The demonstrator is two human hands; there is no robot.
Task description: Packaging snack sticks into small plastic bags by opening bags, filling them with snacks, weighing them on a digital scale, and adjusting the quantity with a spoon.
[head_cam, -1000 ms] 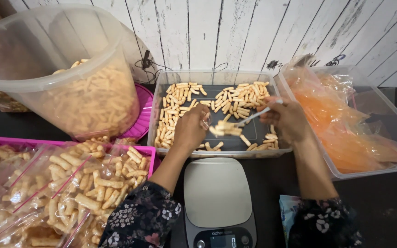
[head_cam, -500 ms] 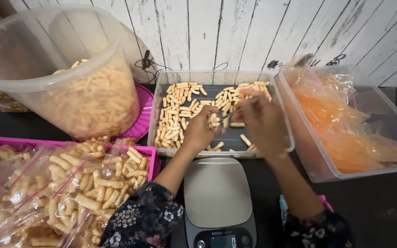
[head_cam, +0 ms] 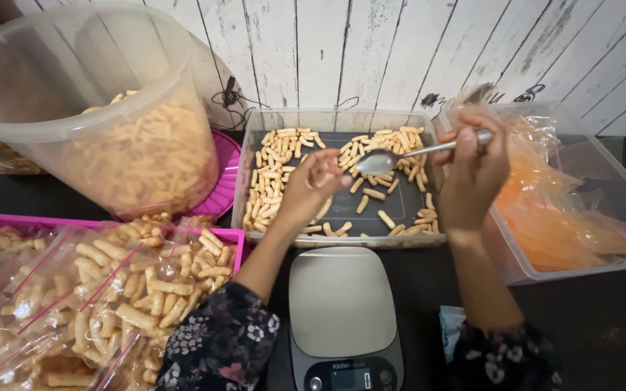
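Right hand [head_cam: 472, 174] gripping a metal spoon [head_cam: 400, 158], bowl seemingly empty, over the clear tray [head_cam: 342, 119]. Left hand [head_cam: 311, 185] cupped in the tray, contents unclear. Many snack sticks [head_cam: 277, 177] loose there; filled bags [head_cam: 96, 289] stacked left; scale [head_cam: 338, 304] bare.
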